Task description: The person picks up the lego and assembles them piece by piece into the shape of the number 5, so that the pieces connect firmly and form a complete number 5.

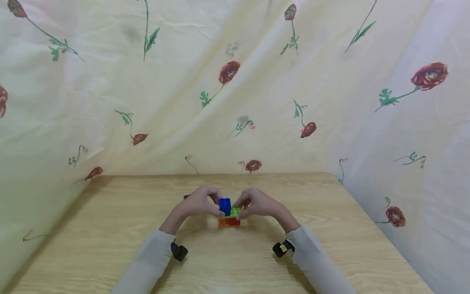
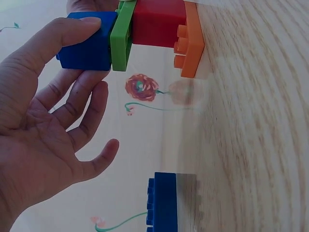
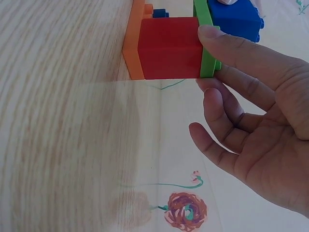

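Note:
A small stack of toy building bricks stands on the table in front of me. At its bottom lies an orange plate (image 2: 194, 43), with a red brick (image 3: 170, 48) on it and a green plate (image 3: 207, 48) over the red one. My left hand (image 1: 200, 202) pinches a blue brick (image 2: 89, 41) between thumb and fingers, its underside right at the left part of the green plate. From the other side, my right hand (image 1: 258, 203) grips the green plate's edge, thumb in front and fingers behind. Green studs show between the hands in the head view.
Another blue brick (image 2: 165, 203) lies on the table beyond my left hand, mostly hidden by it in the head view. The wooden table (image 1: 235, 261) ends at a cream flowered cloth (image 1: 176, 102) hanging behind and along both sides.

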The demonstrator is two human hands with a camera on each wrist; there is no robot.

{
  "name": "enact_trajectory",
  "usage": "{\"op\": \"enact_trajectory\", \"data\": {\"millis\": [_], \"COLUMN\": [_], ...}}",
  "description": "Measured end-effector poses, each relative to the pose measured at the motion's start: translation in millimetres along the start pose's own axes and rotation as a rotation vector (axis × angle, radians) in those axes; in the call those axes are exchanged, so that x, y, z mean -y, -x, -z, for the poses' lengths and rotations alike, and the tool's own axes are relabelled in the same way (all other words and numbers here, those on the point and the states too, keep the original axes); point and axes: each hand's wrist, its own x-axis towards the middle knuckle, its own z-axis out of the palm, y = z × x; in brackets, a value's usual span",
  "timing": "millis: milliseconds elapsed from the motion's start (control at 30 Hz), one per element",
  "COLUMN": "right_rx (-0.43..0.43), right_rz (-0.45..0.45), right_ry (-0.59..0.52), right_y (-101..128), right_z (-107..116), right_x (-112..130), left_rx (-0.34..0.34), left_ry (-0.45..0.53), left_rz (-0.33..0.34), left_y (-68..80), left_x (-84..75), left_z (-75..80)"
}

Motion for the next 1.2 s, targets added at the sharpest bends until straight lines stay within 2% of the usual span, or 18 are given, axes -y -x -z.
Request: {"op": "enact_trajectory", "data": {"millis": [433,933,1200], "right_rx": [-0.004,-0.001,-0.004], "right_rz": [-0.001,-0.001,-0.001], "right_ry": [-0.004,0.013,0.015], "right_y": [0.9,-1.0,-1.5], "right_z": [0.7,1.8,1.1], "right_x": [0.3,0.4,-0.7], "left_rx": [0.009,0.001,-0.007], "left_ry": [0.001,-0.007,-0.011], "left_rz": [0.010,-0.011,0.028], "left_y": [0.3,-0.1,0.4], "left_x": [-2.2,-2.7,-4.3], "left_z": [0.5,-0.3,-1.4]}}
